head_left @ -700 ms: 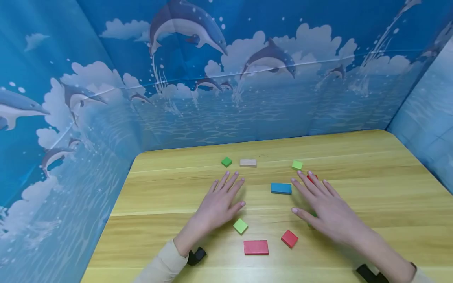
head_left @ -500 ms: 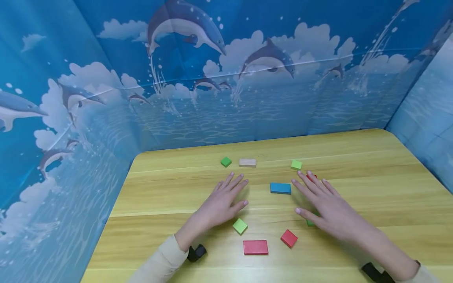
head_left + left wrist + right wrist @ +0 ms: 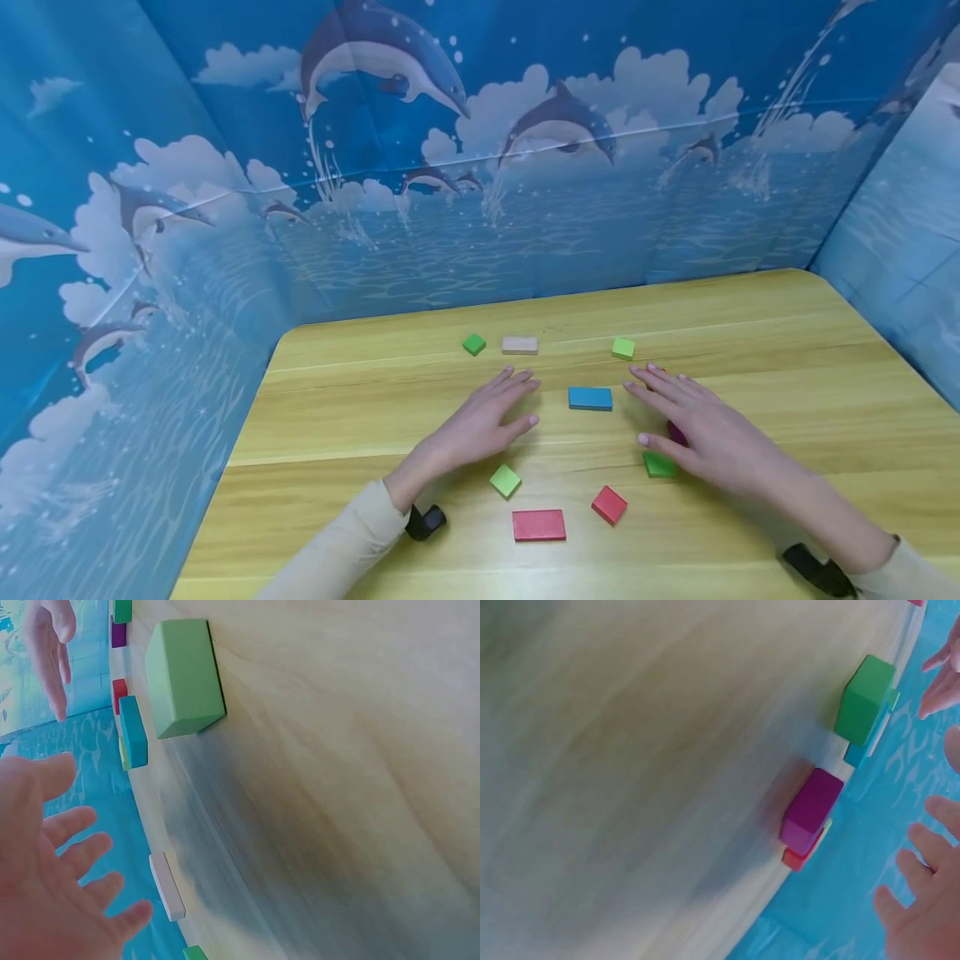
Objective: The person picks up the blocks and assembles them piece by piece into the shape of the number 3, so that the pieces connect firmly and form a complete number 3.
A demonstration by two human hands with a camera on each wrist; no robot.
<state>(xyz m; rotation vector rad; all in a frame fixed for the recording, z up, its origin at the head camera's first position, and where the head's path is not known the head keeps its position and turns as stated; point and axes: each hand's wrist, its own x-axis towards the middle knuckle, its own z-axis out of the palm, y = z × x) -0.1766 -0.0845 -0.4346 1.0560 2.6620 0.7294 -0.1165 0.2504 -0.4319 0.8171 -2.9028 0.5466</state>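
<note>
My left hand [image 3: 480,425] hovers over the table with its fingers extended, palm turned inward, holding nothing. Just below its thumb lies a light green block [image 3: 506,482], large in the left wrist view. My right hand [image 3: 705,433] is likewise raised with fingers extended and no object in it. Beneath its thumb a green block [image 3: 659,465] shows, and a purple block [image 3: 811,810] is partly covered by the hand in the head view. A red block [image 3: 793,859] sits behind the purple one, mostly hidden by the right fingers from above. Between the hands lies a blue block [image 3: 590,398].
Nearer the front are a flat pinkish-red block [image 3: 539,526] and a red block [image 3: 610,505]. Along the back stand a green block [image 3: 474,344], a pale block [image 3: 521,345] and another light green block [image 3: 623,348]. A dolphin-print curtain [image 3: 450,250] borders the wooden table [image 3: 337,400].
Both hands have rolled so their palms turn toward each other. The left has shifted slightly right; the right has drawn slightly right, uncovering the green block and part of the purple one.
</note>
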